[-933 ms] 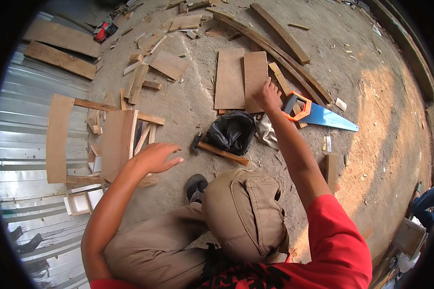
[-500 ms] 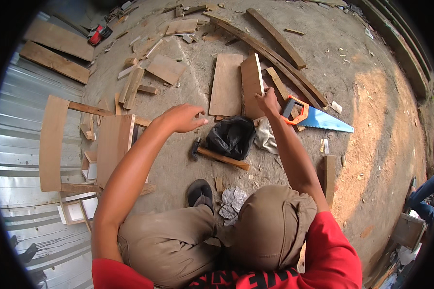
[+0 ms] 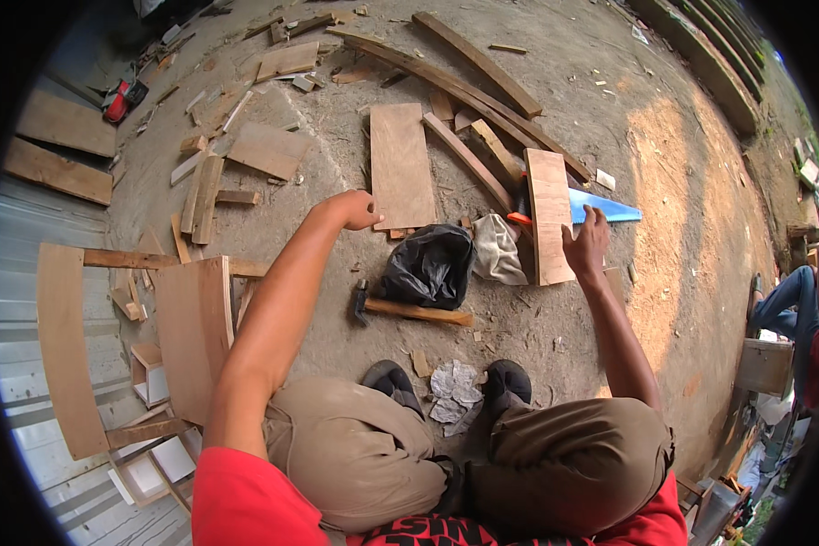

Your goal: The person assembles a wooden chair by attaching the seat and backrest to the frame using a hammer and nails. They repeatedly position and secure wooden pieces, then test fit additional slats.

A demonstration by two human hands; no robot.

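Observation:
My left hand (image 3: 358, 210) is at the lower left corner of a flat plywood panel (image 3: 402, 168), its fingers loosely bent and not wrapped round it. My right hand (image 3: 588, 242) is by the right edge of a narrower board (image 3: 548, 214). Its fingers are apart and the thumb is close to that edge; whether it touches is unclear. This board covers part of a handsaw, whose blue blade (image 3: 601, 207) shows to the right and a bit of orange handle to the left. Closer to me are a black plastic bag (image 3: 430, 264) and a hammer (image 3: 419, 313) with a wooden handle.
A pale cloth (image 3: 499, 249) lies beside the bag. Long timber strips (image 3: 478, 75) and offcuts are scattered beyond. On my left stands a wooden frame piece (image 3: 191, 332) near corrugated metal sheeting. Crumpled paper (image 3: 455, 396) is between my feet. Another person's leg (image 3: 785, 298) shows at the far right.
The narrower board has gone from beside the plywood panel to the right, over the saw's handle. My right hand's grip on it has loosened. My left hand has come to the panel's corner.

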